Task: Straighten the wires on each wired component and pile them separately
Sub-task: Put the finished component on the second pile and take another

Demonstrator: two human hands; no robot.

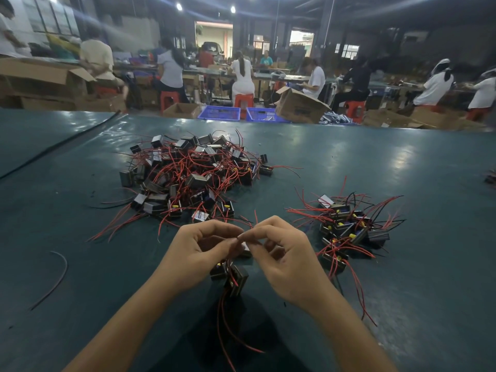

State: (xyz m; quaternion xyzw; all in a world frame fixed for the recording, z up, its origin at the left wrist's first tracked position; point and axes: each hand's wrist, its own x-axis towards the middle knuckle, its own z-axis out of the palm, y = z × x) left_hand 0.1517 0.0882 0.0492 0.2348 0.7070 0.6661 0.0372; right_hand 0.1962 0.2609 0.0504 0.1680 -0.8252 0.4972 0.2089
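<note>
Across the green table (pixel 402 162), most of the middle is taken up by a tangled heap (pixel 188 173) of black wired parts, their red leads crossed in every direction. A smaller pile (pixel 349 232) is laid well apart to its right, with leads running more nearly straight (presumably the finished ones). Nearer the person, the left hand (pixel 198 253) and right hand (pixel 284 259) are brought together fingertip to fingertip. A red wire (pixel 255 216) is pinched between thumb and forefinger of each, the other fingers being loosely curled. Below them a wired component (pixel 236 280) is seen, a second just beside it, with leads trailing toward the person. Whether it rests on the table or hangs cannot be told. Straightening is judged to be the step in hand, with most of the heap not yet done. Next, the wire would need to be drawn taut through the pinch and the piece set on the smaller pile.
</note>
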